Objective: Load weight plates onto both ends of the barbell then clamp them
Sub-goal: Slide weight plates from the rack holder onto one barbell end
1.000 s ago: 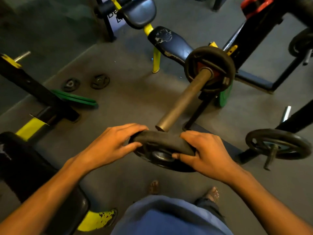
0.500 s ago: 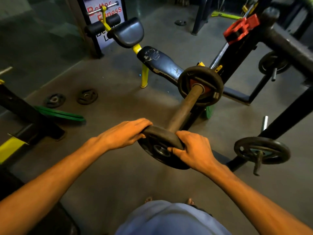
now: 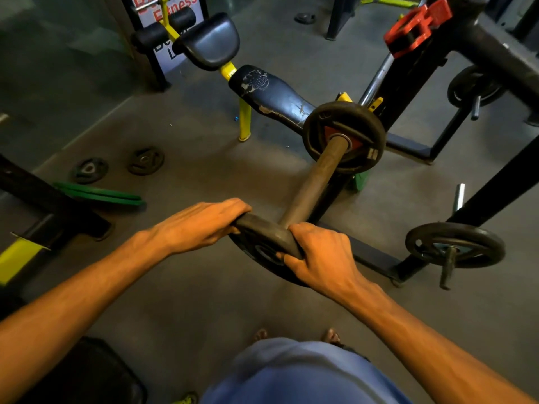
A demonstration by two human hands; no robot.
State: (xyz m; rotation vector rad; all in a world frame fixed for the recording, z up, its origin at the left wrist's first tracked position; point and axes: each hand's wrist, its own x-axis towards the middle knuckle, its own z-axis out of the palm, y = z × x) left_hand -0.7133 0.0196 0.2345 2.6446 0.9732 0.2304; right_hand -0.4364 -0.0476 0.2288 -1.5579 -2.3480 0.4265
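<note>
Both hands — left hand (image 3: pixel 201 225), right hand (image 3: pixel 323 255) — clamp fingers around the near weight plate (image 3: pixel 262 237), threaded on the barbell sleeve (image 3: pixel 315 182); another plate (image 3: pixel 344 137) sits farther along.

Counted: two hands, left hand (image 3: pixel 201 225) and right hand (image 3: pixel 323 258), both at 6 o'clock. Seven black weight plates: held plate (image 3: pixel 262 243), plate on the bar (image 3: pixel 344 137), two floor plates (image 3: pixel 89 170) (image 3: pixel 145 160) at 9 o'clock, plate at 3 o'clock (image 3: pixel 455 244), plate at 2 o'clock (image 3: pixel 474 86), far plate (image 3: pixel 304 17) at 12 o'clock. One red collar clamp (image 3: pixel 414 27); two green bands (image 3: pixel 99 193).
</note>
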